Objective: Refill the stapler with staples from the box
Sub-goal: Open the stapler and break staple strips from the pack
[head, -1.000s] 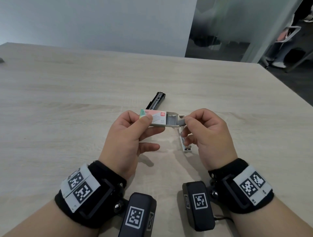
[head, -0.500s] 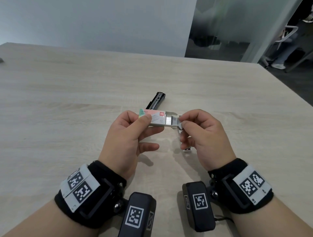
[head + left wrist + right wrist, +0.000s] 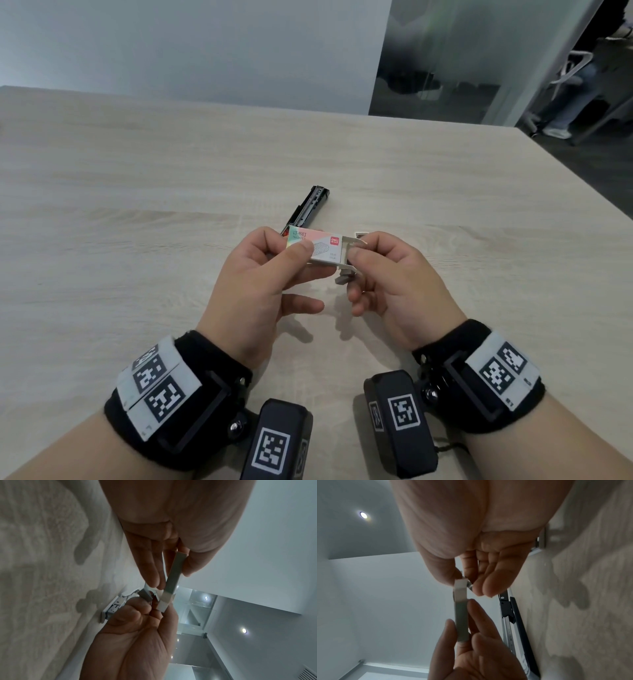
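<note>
My left hand (image 3: 295, 254) holds the pink and grey staple box (image 3: 320, 248) above the table, thumb on its top face. My right hand (image 3: 360, 250) pinches the box's open right end, where the white inner tray (image 3: 163, 605) sticks out. A small grey piece (image 3: 342, 278) hangs under that end by my right fingertips; I cannot tell whether it is a flap or a staple strip. The stapler lies opened flat on the table behind the hands, its black arm (image 3: 308, 207) pointing away. Its metal part (image 3: 115, 606) is mostly hidden under my right hand.
The pale wooden table (image 3: 137, 212) spreads wide on all sides, its right edge (image 3: 582, 171) running off diagonally. A glass partition (image 3: 479, 61) and a seated person's legs (image 3: 565, 102) are far back right.
My right hand has closed in on the box's right end. The bright staples seen in the pulled-out tray no longer show, and a grey piece now hangs below that end.
</note>
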Action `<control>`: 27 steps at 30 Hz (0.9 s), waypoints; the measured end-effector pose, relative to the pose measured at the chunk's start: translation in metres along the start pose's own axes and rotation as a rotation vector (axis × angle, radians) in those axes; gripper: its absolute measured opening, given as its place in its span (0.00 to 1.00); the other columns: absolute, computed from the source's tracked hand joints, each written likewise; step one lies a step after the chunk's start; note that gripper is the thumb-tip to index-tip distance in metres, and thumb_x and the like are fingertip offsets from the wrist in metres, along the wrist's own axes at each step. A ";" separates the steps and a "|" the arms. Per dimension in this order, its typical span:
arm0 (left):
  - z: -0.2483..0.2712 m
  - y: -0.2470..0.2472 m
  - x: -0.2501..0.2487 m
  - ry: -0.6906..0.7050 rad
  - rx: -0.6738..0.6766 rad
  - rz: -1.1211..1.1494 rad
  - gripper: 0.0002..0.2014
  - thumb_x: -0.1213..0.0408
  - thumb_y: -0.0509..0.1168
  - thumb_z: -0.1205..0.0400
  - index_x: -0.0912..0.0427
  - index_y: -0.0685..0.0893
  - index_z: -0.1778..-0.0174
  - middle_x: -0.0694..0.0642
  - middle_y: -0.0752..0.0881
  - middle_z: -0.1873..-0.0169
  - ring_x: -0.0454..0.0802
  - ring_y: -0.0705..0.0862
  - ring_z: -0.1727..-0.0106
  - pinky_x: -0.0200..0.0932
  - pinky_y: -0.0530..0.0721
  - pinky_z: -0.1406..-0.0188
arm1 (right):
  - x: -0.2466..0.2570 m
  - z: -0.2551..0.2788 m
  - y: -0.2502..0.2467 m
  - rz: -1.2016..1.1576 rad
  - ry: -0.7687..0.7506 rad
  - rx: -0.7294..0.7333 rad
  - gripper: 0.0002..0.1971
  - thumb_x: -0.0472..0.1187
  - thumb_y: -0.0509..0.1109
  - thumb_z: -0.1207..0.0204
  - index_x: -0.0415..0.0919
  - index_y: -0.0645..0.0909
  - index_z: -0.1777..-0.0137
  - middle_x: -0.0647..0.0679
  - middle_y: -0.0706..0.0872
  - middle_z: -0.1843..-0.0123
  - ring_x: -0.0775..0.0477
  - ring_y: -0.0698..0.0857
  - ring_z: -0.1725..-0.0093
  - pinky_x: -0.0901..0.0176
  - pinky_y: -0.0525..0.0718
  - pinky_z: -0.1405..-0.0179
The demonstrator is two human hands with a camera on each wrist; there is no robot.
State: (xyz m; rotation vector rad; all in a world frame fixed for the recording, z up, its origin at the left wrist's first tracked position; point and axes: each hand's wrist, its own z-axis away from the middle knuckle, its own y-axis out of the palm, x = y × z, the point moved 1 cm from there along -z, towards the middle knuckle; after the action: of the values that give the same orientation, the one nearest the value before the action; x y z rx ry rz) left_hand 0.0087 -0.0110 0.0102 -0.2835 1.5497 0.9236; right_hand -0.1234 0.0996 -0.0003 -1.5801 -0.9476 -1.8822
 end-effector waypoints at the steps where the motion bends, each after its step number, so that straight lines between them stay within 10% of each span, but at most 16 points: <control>1: 0.000 0.000 0.000 -0.003 -0.007 0.005 0.14 0.69 0.68 0.15 0.56 0.72 0.64 0.64 0.95 0.53 0.56 0.96 0.56 0.42 0.86 0.81 | 0.001 0.000 -0.001 -0.011 -0.004 -0.009 0.10 0.33 0.69 0.16 0.41 0.82 0.60 0.42 0.87 0.68 0.50 0.81 0.77 0.61 0.81 0.82; 14: -0.007 -0.006 -0.006 -0.016 -0.119 0.121 0.15 0.66 0.67 0.13 0.54 0.73 0.65 0.57 0.95 0.59 0.54 0.95 0.59 0.41 0.85 0.83 | 0.004 0.002 -0.006 0.480 -0.034 0.045 0.04 0.33 0.77 0.24 0.34 0.84 0.57 0.51 0.85 0.77 0.53 0.82 0.81 0.60 0.81 0.80; 23: -0.005 -0.003 -0.005 -0.045 -0.087 0.108 0.14 0.66 0.67 0.14 0.55 0.73 0.65 0.59 0.96 0.57 0.53 0.95 0.61 0.40 0.85 0.84 | 0.010 0.004 -0.010 0.343 -0.215 0.009 0.21 0.38 0.77 0.29 0.60 0.82 0.39 0.51 0.85 0.43 0.37 0.84 0.65 0.56 0.86 0.71; 27: -0.004 0.000 -0.003 -0.088 -0.060 0.097 0.14 0.66 0.67 0.14 0.55 0.73 0.64 0.60 0.96 0.56 0.53 0.95 0.61 0.40 0.84 0.85 | 0.010 0.006 -0.009 0.329 -0.253 0.034 0.16 0.36 0.75 0.25 0.56 0.84 0.42 0.47 0.84 0.42 0.33 0.87 0.61 0.51 0.89 0.68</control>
State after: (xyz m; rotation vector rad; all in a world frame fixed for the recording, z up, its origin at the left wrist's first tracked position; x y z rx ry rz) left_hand 0.0065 -0.0142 0.0125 -0.2089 1.4666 1.0459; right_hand -0.1288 0.1103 0.0078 -1.8558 -0.7577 -1.4607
